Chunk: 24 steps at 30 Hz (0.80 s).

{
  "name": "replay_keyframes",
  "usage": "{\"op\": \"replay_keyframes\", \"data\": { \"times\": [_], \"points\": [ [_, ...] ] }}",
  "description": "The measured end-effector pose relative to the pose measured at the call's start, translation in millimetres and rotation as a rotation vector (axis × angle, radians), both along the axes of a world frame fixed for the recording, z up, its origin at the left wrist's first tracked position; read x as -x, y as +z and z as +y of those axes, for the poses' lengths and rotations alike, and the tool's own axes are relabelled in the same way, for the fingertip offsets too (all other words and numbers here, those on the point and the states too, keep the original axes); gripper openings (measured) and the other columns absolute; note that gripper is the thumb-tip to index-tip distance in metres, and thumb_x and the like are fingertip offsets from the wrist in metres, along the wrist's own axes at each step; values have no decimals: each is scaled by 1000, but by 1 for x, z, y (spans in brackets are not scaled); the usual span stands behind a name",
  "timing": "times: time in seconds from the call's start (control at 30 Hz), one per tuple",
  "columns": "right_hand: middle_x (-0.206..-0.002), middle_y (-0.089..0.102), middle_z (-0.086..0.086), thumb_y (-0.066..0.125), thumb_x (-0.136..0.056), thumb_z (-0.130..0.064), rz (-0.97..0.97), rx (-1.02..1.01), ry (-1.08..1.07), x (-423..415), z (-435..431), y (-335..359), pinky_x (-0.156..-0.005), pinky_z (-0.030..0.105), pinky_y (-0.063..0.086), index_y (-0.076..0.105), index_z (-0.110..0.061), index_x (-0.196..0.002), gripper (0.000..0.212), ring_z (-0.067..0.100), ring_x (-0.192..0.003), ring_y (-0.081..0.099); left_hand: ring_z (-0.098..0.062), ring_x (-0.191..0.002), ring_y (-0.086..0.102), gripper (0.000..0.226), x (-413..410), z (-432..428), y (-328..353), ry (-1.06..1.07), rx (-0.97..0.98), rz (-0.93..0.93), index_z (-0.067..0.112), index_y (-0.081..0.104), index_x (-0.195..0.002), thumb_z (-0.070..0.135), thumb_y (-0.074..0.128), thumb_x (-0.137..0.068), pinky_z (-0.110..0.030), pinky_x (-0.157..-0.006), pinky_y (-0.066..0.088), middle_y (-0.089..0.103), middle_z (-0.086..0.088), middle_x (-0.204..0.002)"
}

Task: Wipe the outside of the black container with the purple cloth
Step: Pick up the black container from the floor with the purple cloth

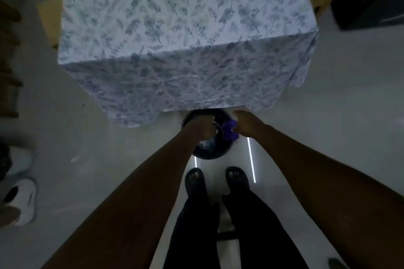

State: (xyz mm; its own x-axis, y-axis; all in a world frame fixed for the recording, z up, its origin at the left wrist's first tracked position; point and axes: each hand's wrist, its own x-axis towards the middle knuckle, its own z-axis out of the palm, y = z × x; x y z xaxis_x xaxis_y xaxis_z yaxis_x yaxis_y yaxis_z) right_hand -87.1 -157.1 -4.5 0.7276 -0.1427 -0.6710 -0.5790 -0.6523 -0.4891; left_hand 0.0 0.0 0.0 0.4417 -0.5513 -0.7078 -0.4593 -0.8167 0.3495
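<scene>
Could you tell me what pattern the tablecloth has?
White with blue-grey leaf sprigs on the tablecloth, seen in the head view.

Container on the floor, just before the desk and partly under its hanging cloth. Left hand over the container's left rim, right hand at its right rim, cloth between. Feet just behind the container.
</scene>
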Motion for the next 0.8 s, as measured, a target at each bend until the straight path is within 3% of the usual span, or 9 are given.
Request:
{"op": "replay_keyframes", "data": {
  "times": [0.07, 0.13, 0.17, 0.27, 0.33, 0.47, 0.57, 0.7, 0.8],
  "points": [
    [-130, 56, 20, 69, -78, -19, -3, -3, -31, 4, -2, -53, -100, 39, 44, 55, 0, -125, 53, 37, -122, 53, -30, -138, 40, 57, 3, 0, -33, 9, -8, 31, 4, 36, -146, 23, 55, -95, -37, -112, 34, 40, -17, -150],
    [-131, 58, 10, 68, -62, -51, 17, -19, -92, 14, -11, -131, -99, 42, 47, 55, -16, -130, 78, 30, -119, 57, -31, -140, 36, 60, 8, 9, -82, 18, -55, 59, 3, 32, -148, 22, 55, -95, -36, -114, 30, 36, -18, -153],
    [-129, 60, 5, 67, -56, -56, 28, -33, -124, 21, -13, -163, -97, 41, 49, 56, -22, -128, 80, 26, -115, 59, -32, -140, 36, 59, 13, 13, -107, 8, -74, 83, 4, 33, -148, 24, 54, -96, -37, -115, 29, 36, -18, -153],
    [-111, 65, 5, 71, -67, -32, 13, 1, -172, 23, -7, -191, -88, 34, 50, 64, -14, -113, 50, 24, -101, 62, -32, -138, 40, 65, 21, 22, -189, -13, -74, 139, 11, 38, -147, 39, 56, -91, -39, -114, 33, 40, -15, -151],
    [-110, 65, 7, 72, -72, -20, -20, 37, -219, 22, -15, -226, -88, 34, 50, 62, -11, -116, 47, 26, -103, 63, -33, -139, 38, 77, 26, 23, -224, 7, -59, 135, 11, 27, -151, 42, 60, -89, -39, -114, 33, 36, -15, -154],
    [-151, 35, 17, 53, -95, -20, -89, 90, -284, 4, -33, -283, -112, 36, 28, 31, -5, -146, 57, 31, -138, 37, -31, -141, 35, 78, 38, 17, -270, -25, 5, 98, 9, 23, -152, 41, 60, -91, -37, -114, 31, 34, -15, -155],
    [-154, 29, 19, 47, -98, -19, -93, 71, -189, -8, -44, -305, -113, 33, 23, 26, 0, -147, 57, 31, -141, 32, -32, -134, 43, 69, 52, 12, -297, -28, 53, 104, 8, 36, -145, 42, 60, -90, -37, -108, 38, 43, -15, -148],
    [-118, 58, 25, 67, -86, -12, -110, 97, -93, -3, -49, -326, -86, 33, 41, 54, 8, -115, 38, 37, -111, 57, -29, -125, 52, 70, 75, 7, -321, -59, 100, 127, 12, 43, -139, 53, 61, -85, -38, -100, 45, 52, -9, -140],
    [-93, 56, 16, 75, -79, -19, -190, 110, -159, 5, -47, -335, -70, 27, 36, 55, 1, -96, 33, 25, -88, 56, -30, -117, 57, 64, 81, 1, -333, -85, 122, 96, 9, 49, -130, 53, 60, -85, -39, -95, 49, 57, -12, -132]
  ]
}}
